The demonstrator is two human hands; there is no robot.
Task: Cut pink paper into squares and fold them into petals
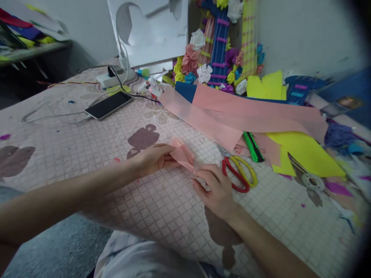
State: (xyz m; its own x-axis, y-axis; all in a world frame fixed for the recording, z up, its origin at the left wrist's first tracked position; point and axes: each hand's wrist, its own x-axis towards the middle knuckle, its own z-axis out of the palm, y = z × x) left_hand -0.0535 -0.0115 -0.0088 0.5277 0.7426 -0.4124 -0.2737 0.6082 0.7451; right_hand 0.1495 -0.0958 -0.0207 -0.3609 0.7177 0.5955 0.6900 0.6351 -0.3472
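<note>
Pink paper (pixel 182 154) over the table (pixel 162 210) seems mid-shaping, pinched in the left hand (pixel 159 157), its lower tip at the right hand (pixel 216 188), whose curled fingers' grip I cannot tell; the next move likely needs steady pressure there.

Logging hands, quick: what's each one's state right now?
Left hand: closed on pink paper.
Right hand: partly curled at that paper's lower tip; grip unclear.

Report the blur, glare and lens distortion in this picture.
Head view: black vignetting fills the right corners; the tangled blue-purple bundle near the right edge looks smeared; the white board carries a pale sheen; the tablecloth grid looks bent; the pink paper in the left hand is slightly soft.
</note>
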